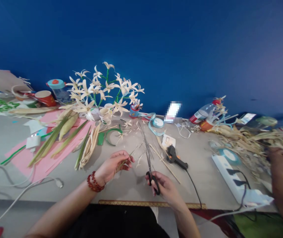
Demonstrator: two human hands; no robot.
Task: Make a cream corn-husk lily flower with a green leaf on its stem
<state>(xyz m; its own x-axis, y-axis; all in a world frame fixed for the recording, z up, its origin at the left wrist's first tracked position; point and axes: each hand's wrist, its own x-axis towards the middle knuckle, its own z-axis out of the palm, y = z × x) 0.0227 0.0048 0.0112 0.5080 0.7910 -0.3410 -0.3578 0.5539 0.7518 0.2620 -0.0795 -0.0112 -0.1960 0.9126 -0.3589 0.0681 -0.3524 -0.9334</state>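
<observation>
My right hand (164, 186) has its fingers through the black handles of a pair of scissors (148, 160), whose blades point away from me over the table. To its left, my left hand (118, 162), with a red bead bracelet (95, 181) at the wrist, pinches a thin dry strand (132, 152). The strand is fine and partly hidden by the fingers. Thin dark wires (145, 140) lie beyond the scissor tips. A black glue gun (177, 158) rests to the right of my right hand.
Cream husk flowers (109, 86) on green stems stand at the back. Pink paper (64, 145) with dry husks (90, 147) lies left. A white power strip (232, 181) is on the right, near another person's hand (281, 162). A blue ribbon roll (158, 122) sits near the wall.
</observation>
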